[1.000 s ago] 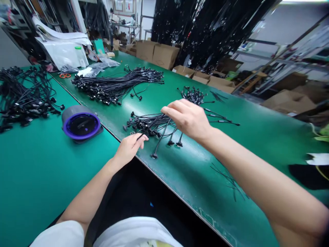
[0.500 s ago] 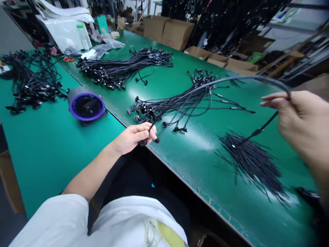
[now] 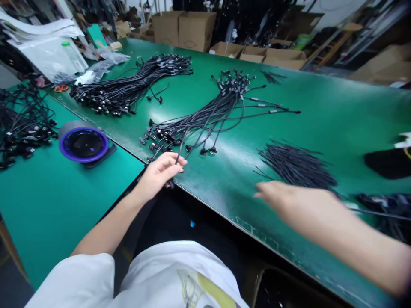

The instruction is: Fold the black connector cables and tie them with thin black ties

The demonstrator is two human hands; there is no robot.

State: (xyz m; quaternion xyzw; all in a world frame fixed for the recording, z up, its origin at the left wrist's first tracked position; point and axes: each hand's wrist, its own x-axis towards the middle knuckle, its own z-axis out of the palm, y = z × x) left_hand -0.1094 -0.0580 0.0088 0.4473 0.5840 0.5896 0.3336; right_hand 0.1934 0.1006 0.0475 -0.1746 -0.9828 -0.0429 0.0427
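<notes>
My left hand [image 3: 160, 173] is closed round a black cable at the table's near edge, with a dark connector end hanging below the fingers. Just beyond it lies a loose bunch of black cables [image 3: 205, 113] with small connectors at their ends. My right hand [image 3: 274, 194] hovers over the green table, smeared by motion, so its fingers and anything in them cannot be made out. Nearest to it is a pile of thin black strips [image 3: 293, 164], partly hidden behind the wrist.
A larger cable bundle [image 3: 135, 83] lies farther back, with orange-handled scissors [image 3: 61, 88] beside it. A purple-rimmed round device [image 3: 84, 144] stands on the left table near a tangled cable heap [image 3: 22, 119]. Cardboard boxes [image 3: 197, 31] line the far edge. A black item [image 3: 388, 163] sits at right.
My right hand has come down and left from its raised place, and the cable arched between my hands no longer shows there. My left hand keeps its grip. The view has turned right.
</notes>
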